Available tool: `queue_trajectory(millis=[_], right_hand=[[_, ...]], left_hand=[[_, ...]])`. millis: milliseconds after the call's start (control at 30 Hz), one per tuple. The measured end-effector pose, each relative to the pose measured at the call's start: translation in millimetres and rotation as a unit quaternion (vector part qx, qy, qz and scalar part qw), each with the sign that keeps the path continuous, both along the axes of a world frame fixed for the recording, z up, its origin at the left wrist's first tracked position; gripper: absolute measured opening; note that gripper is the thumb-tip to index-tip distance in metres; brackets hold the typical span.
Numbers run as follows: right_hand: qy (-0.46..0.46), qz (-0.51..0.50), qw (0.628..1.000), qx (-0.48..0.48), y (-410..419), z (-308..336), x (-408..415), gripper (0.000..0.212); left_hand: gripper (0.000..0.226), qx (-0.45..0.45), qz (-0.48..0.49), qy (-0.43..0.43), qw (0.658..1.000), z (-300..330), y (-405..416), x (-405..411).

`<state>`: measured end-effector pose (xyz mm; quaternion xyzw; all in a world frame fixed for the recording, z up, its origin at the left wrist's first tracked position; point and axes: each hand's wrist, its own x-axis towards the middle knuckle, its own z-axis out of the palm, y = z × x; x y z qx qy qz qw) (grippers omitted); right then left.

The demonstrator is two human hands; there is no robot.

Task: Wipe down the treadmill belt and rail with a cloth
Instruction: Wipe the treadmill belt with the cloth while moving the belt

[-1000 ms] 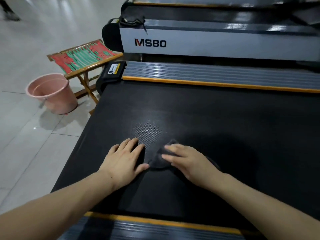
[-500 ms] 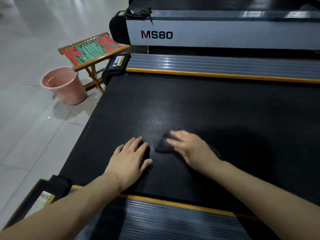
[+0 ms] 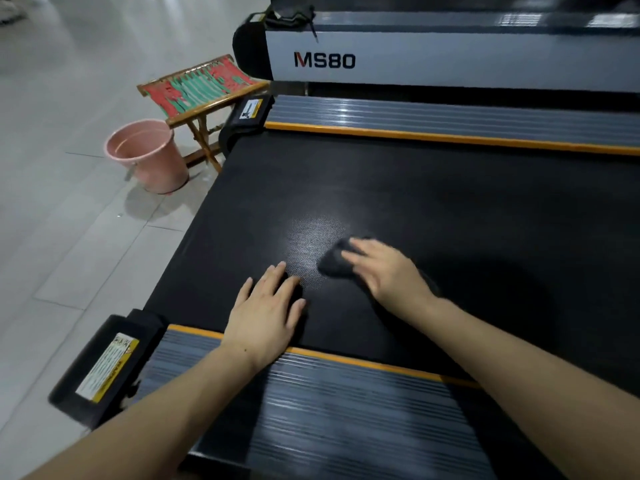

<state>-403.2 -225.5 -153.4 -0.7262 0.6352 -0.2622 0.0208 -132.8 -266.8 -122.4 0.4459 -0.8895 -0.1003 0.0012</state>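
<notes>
The right hand (image 3: 384, 271) is pressing straight, close-set fingers flat on a dark cloth (image 3: 333, 263), which is bunching out beyond the fingertips on the black belt (image 3: 450, 209). Just beside it, the left hand (image 3: 268, 311) is lying flat, fingers slightly spread, on the belt, its heel touching the near ribbed rail (image 3: 346, 410). Farther off, a pink bucket (image 3: 152, 155) is standing beside a folding stool (image 3: 199, 90).

Both hands lie on the belt (image 3: 433, 188), the right hand (image 3: 384, 270) on the cloth (image 3: 332, 263), the left hand (image 3: 265, 315) beside it.
</notes>
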Motion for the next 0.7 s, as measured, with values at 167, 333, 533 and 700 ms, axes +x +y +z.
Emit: queue_trajectory(millis=[167,333,533,700], right_hand=[[0.04,0.22,0.972,0.069,62,6,21,0.036],[0.04,0.117,0.992,0.034,3,7,-12,0.034],[-0.061,-0.068,0.994,0.064,7,6,14,0.032],[-0.036,0.047,0.99,0.131,68,25,29,0.033]], left_hand=[[0.053,0.012,0.041,0.036,0.998,-5,2,11],[0.043,0.006,0.03,0.042,0.999,-2,7,26],[0.042,0.01,0.011,0.001,1.0,13,14,53],[0.045,0.012,0.009,-0.031,0.999,35,20,59]])
